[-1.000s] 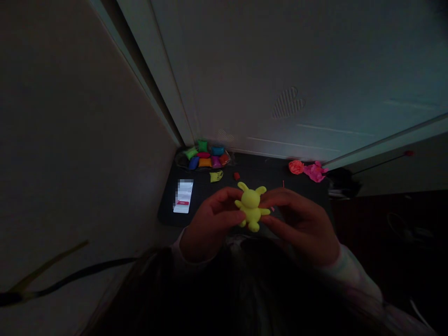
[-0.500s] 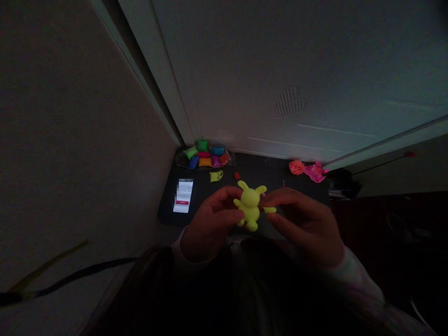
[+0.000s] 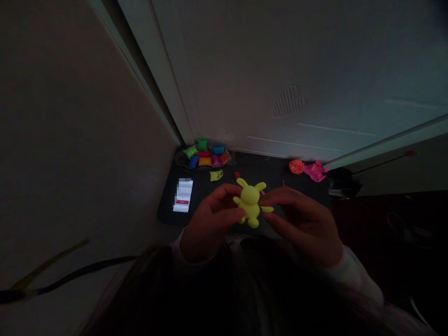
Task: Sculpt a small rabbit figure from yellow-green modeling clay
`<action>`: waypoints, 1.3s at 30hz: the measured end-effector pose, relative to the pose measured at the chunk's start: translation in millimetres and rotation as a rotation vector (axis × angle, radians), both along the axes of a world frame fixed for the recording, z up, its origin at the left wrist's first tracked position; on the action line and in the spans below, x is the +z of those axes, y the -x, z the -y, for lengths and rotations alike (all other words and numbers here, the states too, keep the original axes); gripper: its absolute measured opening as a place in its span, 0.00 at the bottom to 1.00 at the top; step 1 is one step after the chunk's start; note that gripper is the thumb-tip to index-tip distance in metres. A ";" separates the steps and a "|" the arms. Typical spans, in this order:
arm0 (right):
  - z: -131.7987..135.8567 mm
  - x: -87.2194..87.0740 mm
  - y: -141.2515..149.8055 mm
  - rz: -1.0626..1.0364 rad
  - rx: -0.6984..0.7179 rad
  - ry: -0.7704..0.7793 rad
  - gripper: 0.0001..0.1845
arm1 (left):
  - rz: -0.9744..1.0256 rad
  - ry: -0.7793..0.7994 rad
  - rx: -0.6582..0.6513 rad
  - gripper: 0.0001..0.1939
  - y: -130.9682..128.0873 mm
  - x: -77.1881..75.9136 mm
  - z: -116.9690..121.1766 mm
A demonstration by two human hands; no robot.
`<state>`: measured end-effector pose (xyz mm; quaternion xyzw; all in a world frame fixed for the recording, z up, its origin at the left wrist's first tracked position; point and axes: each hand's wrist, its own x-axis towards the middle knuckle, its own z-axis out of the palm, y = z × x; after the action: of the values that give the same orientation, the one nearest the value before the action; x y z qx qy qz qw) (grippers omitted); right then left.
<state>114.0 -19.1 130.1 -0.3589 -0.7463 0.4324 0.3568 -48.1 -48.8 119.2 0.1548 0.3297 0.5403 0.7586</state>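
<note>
Above the near part of a dark tabletop (image 3: 259, 165), the left hand (image 3: 212, 226) is pinching one smooth, rounded yellow rabbit figurine (image 3: 249, 196), its thumb partly hiding the lower body; the right hand (image 3: 306, 226) is pinching one slender yellow arm (image 3: 268, 209), its join being hard to make out. At least eight pillow-shaped packets (image 3: 205, 162) are lying far left, beyond one lit phone (image 3: 183, 198); two crumpled shapes (image 3: 315, 171), coral and pink, are lying far right.

The figure (image 3: 250, 196) is yellow; the tabletop (image 3: 259, 166) dark; the heart (image 3: 289, 101) striped.
</note>
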 end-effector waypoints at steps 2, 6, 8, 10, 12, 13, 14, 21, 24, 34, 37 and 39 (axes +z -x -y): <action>-0.2 0.5 0.0 0.006 -0.001 0.001 0.10 | -0.011 0.010 0.006 0.12 0.4 0.1 0.8; -0.2 1.2 0.3 0.006 -0.004 0.003 0.09 | -0.026 0.019 0.008 0.12 0.4 0.2 1.7; -0.4 1.2 0.1 -0.002 -0.005 0.007 0.09 | -0.029 0.013 0.004 0.12 0.0 -0.1 1.8; -0.8 0.9 -0.5 0.000 -0.010 0.008 0.09 | -0.035 0.005 0.008 0.12 -0.4 -0.6 1.8; -1.4 0.5 -1.3 0.011 -0.010 0.005 0.09 | -0.047 -0.008 0.012 0.11 -0.4 -0.9 2.2; -1.7 0.2 -1.6 0.015 -0.007 0.001 0.09 | -0.055 -0.016 0.013 0.11 -0.3 -0.8 2.6; -2.0 -0.1 -1.9 0.016 -0.003 -0.005 0.10 | -0.068 -0.024 0.013 0.10 -0.1 -0.4 3.2; -3.5 -3.0 -0.1 0.011 0.000 -0.011 0.09 | -0.220 -0.060 0.051 0.15 -4.6 7.6 7.6; -4.0 -5.7 0.9 -0.022 -0.011 0.010 0.10 | -0.261 -0.054 0.106 0.14 -8.6 7.7 7.1; -3.8 -11.6 3.7 -0.122 -0.061 0.107 0.12 | -0.269 -0.063 0.149 0.15 -12.1 4.3 4.2; -4.2 -11.6 3.9 -0.129 -0.057 0.112 0.11 | -0.270 -0.066 0.148 0.15 -11.9 4.6 3.8; -4.4 -12.2 4.2 -0.132 -0.068 0.113 0.11 | -0.271 -0.073 0.146 0.16 -11.8 4.3 4.0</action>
<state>109.9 -14.8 117.9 -0.3744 -0.6829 0.4840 0.3991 -36.3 -52.8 123.4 0.2293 0.4199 0.5798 0.6595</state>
